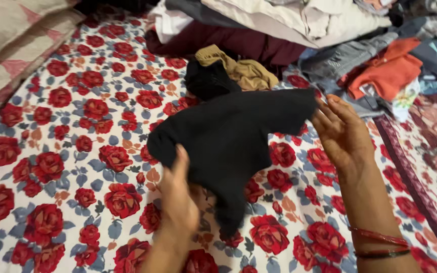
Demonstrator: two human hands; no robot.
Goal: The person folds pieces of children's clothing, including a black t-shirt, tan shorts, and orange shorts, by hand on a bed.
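Note:
A small black garment [233, 136] is held up over a bedsheet printed with red roses [67, 167]. My left hand [178, 197] pinches its lower left edge, thumb up against the cloth. My right hand [342, 134] holds the garment's right corner with the fingers spread and the palm facing left; red bangles [380, 242] sit on that forearm. The lower tip of the garment hangs down between my hands.
A pile of clothes lies at the back: a tan piece [238, 68], a maroon one [238, 43], white ones [299, 20], an orange shirt [388, 73], grey and blue pieces [431, 55]. A pink quilted pillow [11, 45] is at the far left. A dark red patterned cloth [431, 167] borders the right.

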